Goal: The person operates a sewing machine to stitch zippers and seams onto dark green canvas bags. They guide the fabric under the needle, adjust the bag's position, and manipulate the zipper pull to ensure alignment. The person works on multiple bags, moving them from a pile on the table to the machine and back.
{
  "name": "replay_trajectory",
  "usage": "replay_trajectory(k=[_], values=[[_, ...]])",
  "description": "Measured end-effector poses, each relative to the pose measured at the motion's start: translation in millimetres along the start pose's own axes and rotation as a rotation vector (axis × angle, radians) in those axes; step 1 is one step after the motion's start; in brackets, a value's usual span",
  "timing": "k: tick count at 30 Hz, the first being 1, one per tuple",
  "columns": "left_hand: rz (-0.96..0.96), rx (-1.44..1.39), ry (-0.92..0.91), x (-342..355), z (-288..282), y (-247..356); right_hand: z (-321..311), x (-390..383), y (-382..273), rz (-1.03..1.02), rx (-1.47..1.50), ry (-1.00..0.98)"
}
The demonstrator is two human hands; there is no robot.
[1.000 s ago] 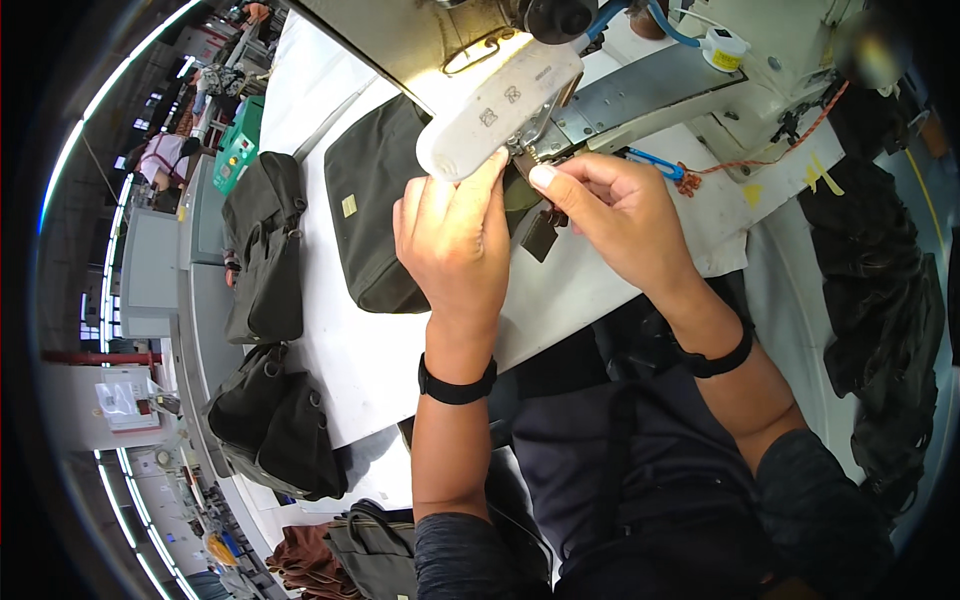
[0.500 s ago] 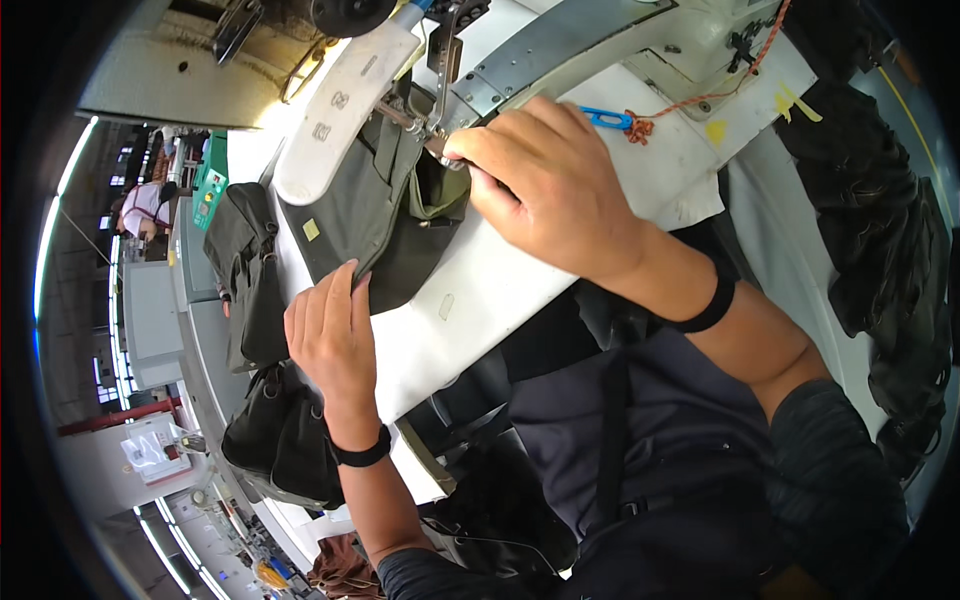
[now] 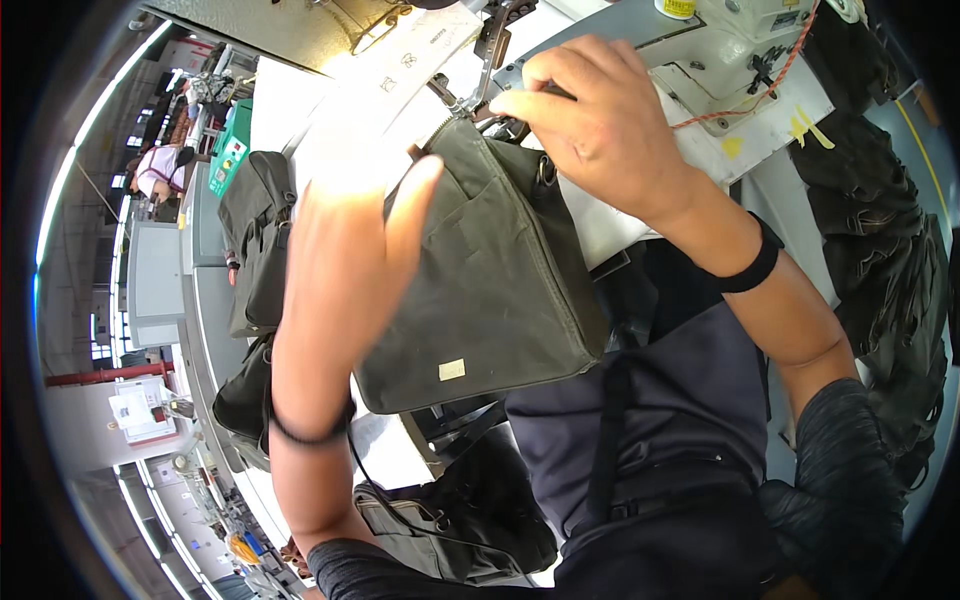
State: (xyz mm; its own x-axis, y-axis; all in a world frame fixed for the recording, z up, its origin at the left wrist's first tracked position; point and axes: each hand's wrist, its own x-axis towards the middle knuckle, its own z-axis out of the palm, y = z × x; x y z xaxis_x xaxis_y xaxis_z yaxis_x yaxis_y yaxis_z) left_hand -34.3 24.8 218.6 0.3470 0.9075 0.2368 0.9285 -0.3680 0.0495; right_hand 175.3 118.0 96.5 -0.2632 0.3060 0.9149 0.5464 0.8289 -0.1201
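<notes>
A dark green canvas bag (image 3: 490, 300), with a small pale label and a seamed edge, hangs over the front of the white worktable below a sewing machine (image 3: 740, 90). Its upper edge lies by the presser foot (image 3: 455, 105). My right hand (image 3: 605, 130) is closed beside the foot, over the bag's upper right corner; what its fingers grip is hidden. My left hand (image 3: 345, 250) is raised in front of the bag's left side, thumb held apart. Strong glare and motion blur wash out its fingertips; I see nothing held in it.
More dark bags (image 3: 262, 240) lie along the left side, and another bag (image 3: 400, 535) sits below the table. Dark fabric pieces (image 3: 870, 230) are heaped at the right. An orange cord (image 3: 775, 85) runs over the machine bed, near a yellow-labelled container (image 3: 676, 8).
The bag has come toward me off the machine and now hangs flat over the table's front. My left hand has risen from its edge; my right hand has shifted slightly up and right.
</notes>
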Motion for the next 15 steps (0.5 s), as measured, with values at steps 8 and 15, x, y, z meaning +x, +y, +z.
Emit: replay_trajectory(k=[8, 15], values=[[-0.291, -0.927, -0.182, 25.4, 69.1, -81.9, 1.5, 6.8, 0.8, 0.224, 0.218, -0.140], [-0.325, -1.096, -0.324, 36.9, 76.5, -90.7, 10.8, 8.9, -4.1, 0.376, 0.137, 0.001]])
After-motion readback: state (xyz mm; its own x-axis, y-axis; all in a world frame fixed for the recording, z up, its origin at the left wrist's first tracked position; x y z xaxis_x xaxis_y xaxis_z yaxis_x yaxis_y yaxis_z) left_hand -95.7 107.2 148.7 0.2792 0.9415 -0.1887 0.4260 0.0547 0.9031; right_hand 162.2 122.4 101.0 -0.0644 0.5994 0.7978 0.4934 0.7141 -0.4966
